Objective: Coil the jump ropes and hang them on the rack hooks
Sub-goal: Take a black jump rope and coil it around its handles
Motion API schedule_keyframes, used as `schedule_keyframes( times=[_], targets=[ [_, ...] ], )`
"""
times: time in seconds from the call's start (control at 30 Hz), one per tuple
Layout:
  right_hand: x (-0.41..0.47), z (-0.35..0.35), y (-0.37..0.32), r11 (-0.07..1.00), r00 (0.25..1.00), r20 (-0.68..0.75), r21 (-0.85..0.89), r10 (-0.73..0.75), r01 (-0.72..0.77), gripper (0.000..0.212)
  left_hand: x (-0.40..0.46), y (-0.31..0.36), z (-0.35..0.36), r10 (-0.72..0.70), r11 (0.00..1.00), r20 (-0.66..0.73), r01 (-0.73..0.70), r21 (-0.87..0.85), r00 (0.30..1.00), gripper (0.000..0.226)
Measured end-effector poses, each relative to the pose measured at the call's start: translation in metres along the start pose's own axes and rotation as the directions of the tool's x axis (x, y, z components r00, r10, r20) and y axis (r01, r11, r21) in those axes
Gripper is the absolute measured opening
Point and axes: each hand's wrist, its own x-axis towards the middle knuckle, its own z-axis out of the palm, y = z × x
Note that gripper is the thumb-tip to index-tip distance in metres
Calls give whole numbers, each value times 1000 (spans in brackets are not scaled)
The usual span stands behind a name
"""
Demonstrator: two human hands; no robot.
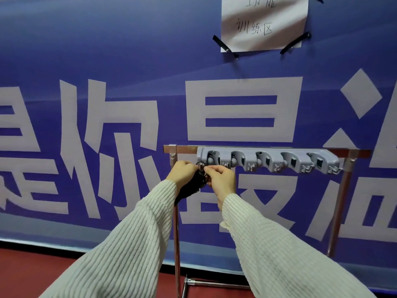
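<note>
White sleeves [137,244], left hand [182,171] and right hand [221,181] grip closed on black coiled rope [193,186], at grey rack hook [202,164]

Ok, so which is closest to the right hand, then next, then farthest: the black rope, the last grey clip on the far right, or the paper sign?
From the right hand:
1. Black rope, coiled, touching the hand on its left side.
2. Last grey clip, at the far right end of the rack.
3. Paper sign, taped high up on the blue banner.
</note>
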Motion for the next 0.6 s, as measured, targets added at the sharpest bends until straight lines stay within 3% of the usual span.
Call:
schedule_keyframes(
  times=[0.1, 0.23, 0.43, 0.5, 0.6],
  targets=[
    [5, -3, 9, 999, 1000, 6, -34, -6, 7, 6, 7, -9, 0, 13, 1000, 32, -14, 17, 999, 22],
    [4, -5, 23, 995, 998, 2, -84, -58, 58, 11, 14, -35, 12, 205, 969, -20, -200, 143, 979, 20],
    [-2, -8, 27, 985, 995, 35, -143, -96, 100, 36, 16, -55, 23, 210, 978, -132, -208, 28, 969, 22],
    [-6, -10, 32, 978, 994, -17, -183, -109, 104, 26, 14, -60, 20, 209, 977, -199, -211, 15, 957, 32],
    [-17, -13, 36, 970, 989, -66, -214, -130, 113, 10, 5, -66, 12, 170, 984, -247, -179, -17, 954, 25]
  ],
)
